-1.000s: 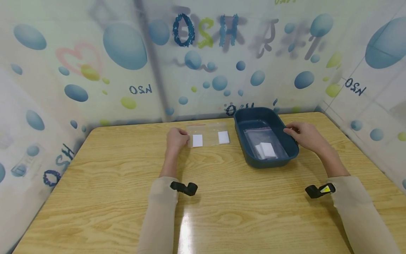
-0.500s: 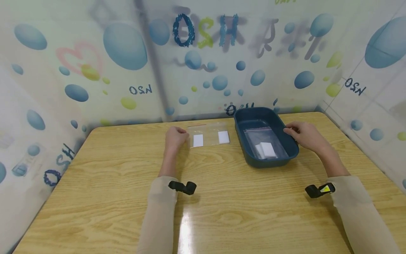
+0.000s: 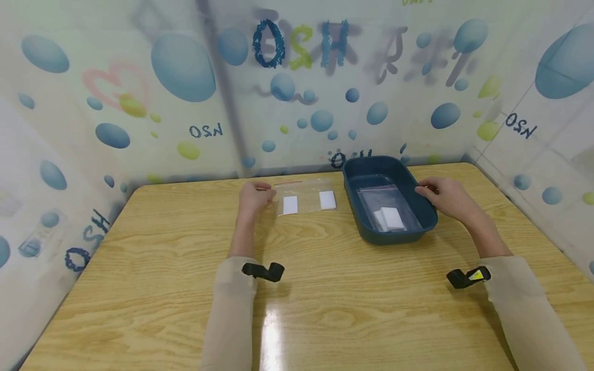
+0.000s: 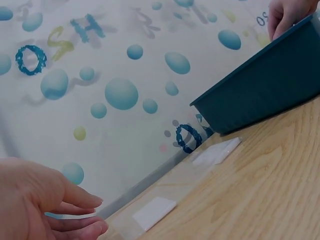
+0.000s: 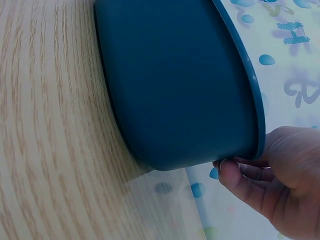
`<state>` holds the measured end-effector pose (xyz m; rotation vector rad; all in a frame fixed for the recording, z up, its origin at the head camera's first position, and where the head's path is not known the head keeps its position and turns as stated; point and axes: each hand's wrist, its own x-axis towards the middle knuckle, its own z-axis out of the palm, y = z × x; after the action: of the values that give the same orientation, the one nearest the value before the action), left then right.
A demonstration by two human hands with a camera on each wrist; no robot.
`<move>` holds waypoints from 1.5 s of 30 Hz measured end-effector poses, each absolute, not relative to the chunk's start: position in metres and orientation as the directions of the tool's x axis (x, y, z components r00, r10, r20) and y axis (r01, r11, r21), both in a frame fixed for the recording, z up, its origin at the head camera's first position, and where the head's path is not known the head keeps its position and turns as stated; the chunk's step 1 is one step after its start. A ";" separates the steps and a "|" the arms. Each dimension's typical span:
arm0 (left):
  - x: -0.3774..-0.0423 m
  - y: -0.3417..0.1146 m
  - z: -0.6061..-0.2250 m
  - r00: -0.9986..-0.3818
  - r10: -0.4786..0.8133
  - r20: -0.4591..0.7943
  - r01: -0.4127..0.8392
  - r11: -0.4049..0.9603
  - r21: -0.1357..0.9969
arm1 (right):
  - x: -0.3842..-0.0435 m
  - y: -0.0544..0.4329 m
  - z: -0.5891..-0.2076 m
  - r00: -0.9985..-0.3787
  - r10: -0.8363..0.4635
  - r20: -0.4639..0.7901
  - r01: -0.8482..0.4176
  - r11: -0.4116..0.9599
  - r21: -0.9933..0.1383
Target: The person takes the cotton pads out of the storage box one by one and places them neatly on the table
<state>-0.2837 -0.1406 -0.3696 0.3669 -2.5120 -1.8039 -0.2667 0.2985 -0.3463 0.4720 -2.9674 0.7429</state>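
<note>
My left hand (image 3: pixel 254 200) is at the left end of clear plastic zip bags (image 3: pixel 306 202) lying flat on the table. Its fingers are loosely bent with nothing between them, as the left wrist view shows. Two white squares (image 3: pixel 290 204) show in the clear plastic, one at each end. To their right stands a dark blue plastic bin (image 3: pixel 394 238). My right hand (image 3: pixel 447 197) pinches the bin's right rim, thumb and fingers on either side of it. Inside the bin lies another clear zip bag (image 3: pixel 378 197) with white squares (image 3: pixel 392 218) at its near end.
The wood-grain table (image 3: pixel 325 309) runs back to a wall (image 3: pixel 297 139) printed with blue bubbles and letters. A black wrist camera (image 3: pixel 274 272) is strapped over each sleeve. The bin stands close to the back edge.
My left hand has drawn slightly left, away from the clear bags' left end. My right hand stays on the bin rim, and the bin has not moved.
</note>
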 end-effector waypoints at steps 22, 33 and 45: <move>-0.278 -0.124 -0.338 -0.991 -0.121 -0.051 -0.074 0.189 0.979 | -0.267 0.299 -0.346 -0.947 -0.292 0.133 -0.320 0.831 -0.455; -0.274 -0.108 -0.328 -0.997 -0.074 -0.019 -0.029 0.136 0.990 | -0.266 0.298 -0.346 -0.946 -0.296 0.132 -0.323 0.834 -0.448; -0.266 -0.090 -0.313 -0.999 -0.030 -0.024 -0.027 0.107 0.994 | -0.266 0.299 -0.347 -0.946 -0.296 0.134 -0.324 0.832 -0.451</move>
<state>-0.2661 -0.0904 -0.3134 0.0593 -2.3359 -2.0966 -0.2664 0.2992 -0.3474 0.5005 -2.9506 0.7424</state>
